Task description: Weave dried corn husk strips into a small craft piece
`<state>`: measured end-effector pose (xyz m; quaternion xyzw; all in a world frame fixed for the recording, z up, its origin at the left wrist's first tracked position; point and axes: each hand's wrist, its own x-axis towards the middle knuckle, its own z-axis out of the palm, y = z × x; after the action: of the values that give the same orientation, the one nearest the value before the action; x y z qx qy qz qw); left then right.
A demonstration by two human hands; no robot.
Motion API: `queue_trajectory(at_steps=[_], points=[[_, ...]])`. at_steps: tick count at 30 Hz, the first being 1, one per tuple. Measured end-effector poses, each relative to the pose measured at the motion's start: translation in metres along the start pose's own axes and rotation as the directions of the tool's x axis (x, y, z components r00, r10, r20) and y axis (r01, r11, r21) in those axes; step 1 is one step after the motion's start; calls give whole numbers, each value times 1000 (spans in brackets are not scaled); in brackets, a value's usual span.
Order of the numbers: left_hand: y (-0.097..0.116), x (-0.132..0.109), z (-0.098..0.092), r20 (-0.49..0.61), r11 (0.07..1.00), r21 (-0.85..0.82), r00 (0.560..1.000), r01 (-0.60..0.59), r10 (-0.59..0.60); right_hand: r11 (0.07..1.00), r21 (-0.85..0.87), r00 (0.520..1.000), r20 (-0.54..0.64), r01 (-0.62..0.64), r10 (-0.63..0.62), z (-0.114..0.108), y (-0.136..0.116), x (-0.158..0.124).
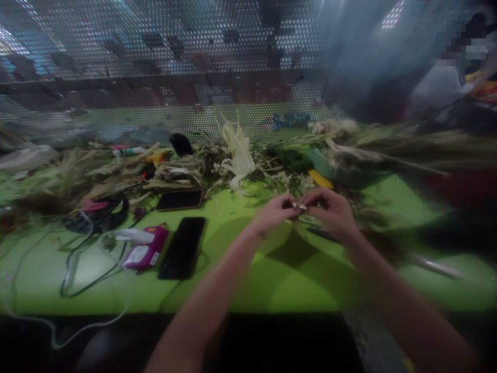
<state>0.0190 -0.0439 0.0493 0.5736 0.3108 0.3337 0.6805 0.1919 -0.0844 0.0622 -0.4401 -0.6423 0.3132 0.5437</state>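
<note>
Scrap, small and pale, between left-hand grip and right-hand grip.

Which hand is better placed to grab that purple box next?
Probably the left hand: it is nearer the purple box than the right hand, though both hold a small pale piece.
</note>
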Motion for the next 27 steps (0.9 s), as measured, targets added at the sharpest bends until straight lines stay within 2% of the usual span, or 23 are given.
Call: queue_trajectory(at_steps=[6,13,18,21,27], points=[[3,0,2,-25,996,-88,1000,-2,0,984,-160,997,-9,79,-81,-3,-2,2],[5,-3,3,-50,984,-165,996,63,-72,932,-284,974,48,224,-220,-6,-2,3],[4,-1,3,-135,988,-149,989,33,-54,858,-400,944,74,324,-322,-7,6,3],[4,0,4,-171,986,-163,983,34,-62,822,-450,934,96,349,-344,-7,8,3],[6,-2,6,-168,950,-301,976,85,-141,779,-511,928,129,363,-348,-7,3,2]])
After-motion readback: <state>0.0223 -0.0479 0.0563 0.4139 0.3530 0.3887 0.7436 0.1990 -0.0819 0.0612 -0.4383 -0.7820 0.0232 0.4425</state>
